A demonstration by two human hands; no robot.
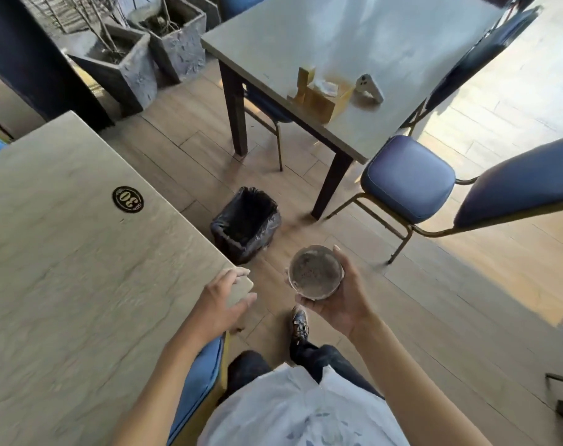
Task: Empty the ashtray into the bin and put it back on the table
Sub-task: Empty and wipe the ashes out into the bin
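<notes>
Ashtray (315, 272) cupped in right hand (339, 300), left hand (223, 299) apart

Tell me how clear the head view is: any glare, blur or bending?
Head view: sun glare washes out the floor at right and sheens the far table; the near table edges bow from the wide lens; the ashtray in the right hand and the bin read clearly.

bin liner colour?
Black, a plastic bin liner over the rim; clearest in the head view.
</notes>
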